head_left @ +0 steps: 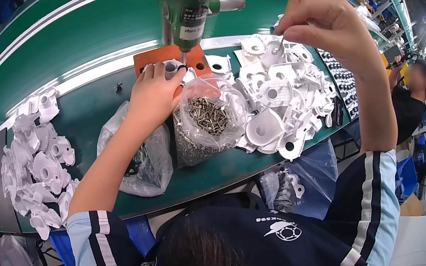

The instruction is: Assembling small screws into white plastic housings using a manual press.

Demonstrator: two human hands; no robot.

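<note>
My left hand (pixel 154 95) is closed on a white plastic part (pixel 171 68), which sits at the orange fixture (pixel 198 60) right under the spindle of a green press (pixel 188 20). My right hand (pixel 318 21) is raised over the right-hand pile, thumb and forefinger pinched together. Something thin shows at those fingertips, too small to name. Between my arms stands an open clear bag of small metal pins or screws (pixel 211 115). Beside it, nearer my left forearm, lies another clear plastic bag (pixel 154 164) whose dark contents are hard to make out.
White plastic parts are heaped at the left (pixel 42 160) and right (pixel 276 92) of the green table (pixel 77 118). A tray of small dark pieces (pixel 341 82) lies at the right edge. Behind the press runs a green conveyor belt (pixel 96 26). A person (pixel 413 95) is at the far right.
</note>
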